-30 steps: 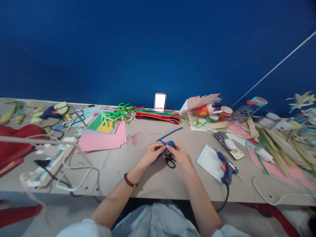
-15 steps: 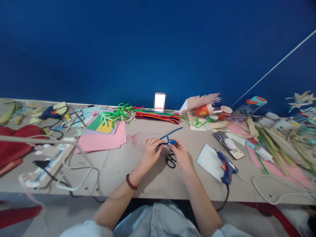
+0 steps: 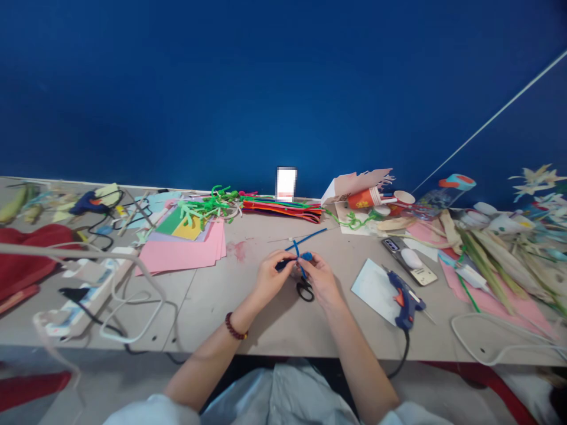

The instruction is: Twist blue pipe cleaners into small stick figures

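Observation:
Over the middle of the table both hands meet around a small blue piece of bent pipe cleaner [image 3: 296, 249]. My left hand [image 3: 273, 273] pinches its left side, where a darker blue part shows between the fingers. On the other side my right hand [image 3: 319, 276] grips it by a blue coiled end. One short length stands up from the fingertips and another hangs below. Behind the hands a straight blue pipe cleaner [image 3: 315, 236] lies on the table. Black scissors [image 3: 305, 291] rest beneath the hands, with only the handle loops showing.
A bundle of coloured pipe cleaners [image 3: 283, 211] lies along the wall. Pink paper [image 3: 177, 254] is at left, beside a white power strip [image 3: 91, 295]. To the right are a glue gun [image 3: 410, 304], a phone [image 3: 414, 265], dried husks [image 3: 491, 260] and paper cups [image 3: 365, 198].
The hands have drawn slightly closer together, and the blue piece has turned a little, its upright end shifting left. The scissors' loops are now more covered by my right hand.

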Demonstrator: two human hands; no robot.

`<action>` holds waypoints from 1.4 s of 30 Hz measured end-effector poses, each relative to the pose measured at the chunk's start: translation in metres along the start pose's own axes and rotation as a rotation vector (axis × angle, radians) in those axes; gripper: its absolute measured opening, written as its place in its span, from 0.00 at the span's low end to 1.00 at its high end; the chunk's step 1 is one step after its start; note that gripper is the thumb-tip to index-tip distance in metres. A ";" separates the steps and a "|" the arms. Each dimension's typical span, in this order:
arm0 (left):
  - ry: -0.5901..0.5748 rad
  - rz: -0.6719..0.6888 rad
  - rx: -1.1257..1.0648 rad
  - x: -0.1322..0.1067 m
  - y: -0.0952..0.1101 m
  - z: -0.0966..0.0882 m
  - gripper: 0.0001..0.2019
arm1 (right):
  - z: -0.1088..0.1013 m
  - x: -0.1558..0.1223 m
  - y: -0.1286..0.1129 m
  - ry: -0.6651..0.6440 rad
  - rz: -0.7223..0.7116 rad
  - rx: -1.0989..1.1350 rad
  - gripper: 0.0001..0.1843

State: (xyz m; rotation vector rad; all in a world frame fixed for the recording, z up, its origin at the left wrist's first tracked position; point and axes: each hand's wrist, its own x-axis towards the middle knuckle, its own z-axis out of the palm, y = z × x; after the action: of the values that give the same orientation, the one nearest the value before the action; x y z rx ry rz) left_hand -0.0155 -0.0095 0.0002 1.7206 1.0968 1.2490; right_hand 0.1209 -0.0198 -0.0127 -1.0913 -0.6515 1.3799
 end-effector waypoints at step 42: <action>0.016 0.465 0.414 -0.006 -0.006 0.000 0.09 | 0.001 -0.005 0.000 -0.027 0.150 0.247 0.12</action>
State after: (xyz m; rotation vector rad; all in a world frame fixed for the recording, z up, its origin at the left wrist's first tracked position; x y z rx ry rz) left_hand -0.0176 -0.0130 -0.0071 2.3844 1.0500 1.3753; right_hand 0.1190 -0.0240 -0.0109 -0.9391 -0.4117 1.5609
